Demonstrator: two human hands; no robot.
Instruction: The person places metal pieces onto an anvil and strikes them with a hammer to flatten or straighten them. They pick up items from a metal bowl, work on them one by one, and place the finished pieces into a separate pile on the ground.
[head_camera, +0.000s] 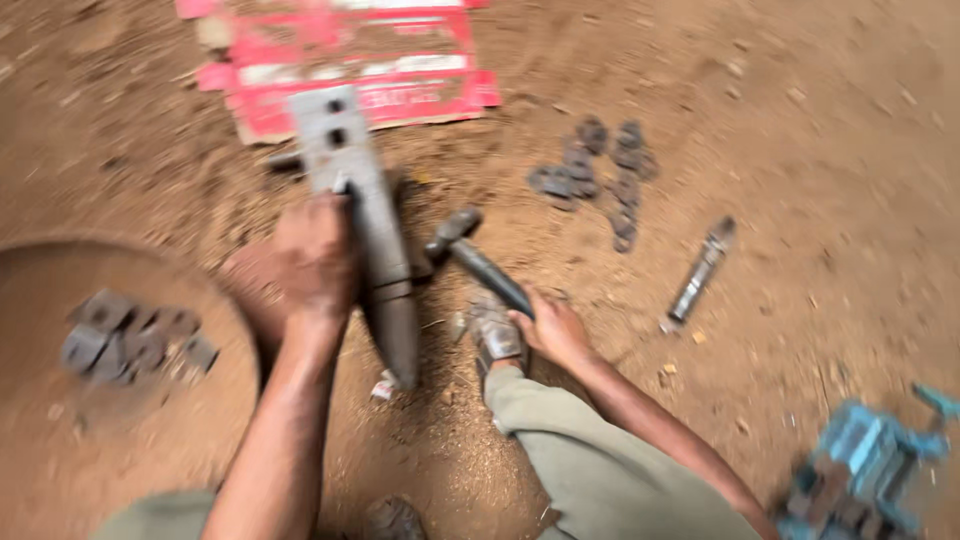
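- Left hand (312, 262) clamped round the middle of a long grey metal bar with two square holes near its flat top end (362, 215); bar standing tilted, its tapered lower tip resting in the dirt just below and right of the hand.
- Right hand (556, 330) closed round the dark handle of a small hammer with a blunt dark metal head (470, 250); head up and left of the hand, just beside the bar.
- Scatter of small dark metal pieces (600, 175) on the brown dirt ground (820, 150), above the right hand.
- Short grey metal rod (702, 270) lying right of the right hand, well apart.
- Red flattened cardboard (340, 60) beyond the bar's top end.
- More grey square metal pieces (130, 335) on a round brown disc (60, 440), left of the left hand.
- Blue metal tool (865, 465), blurred, far right.
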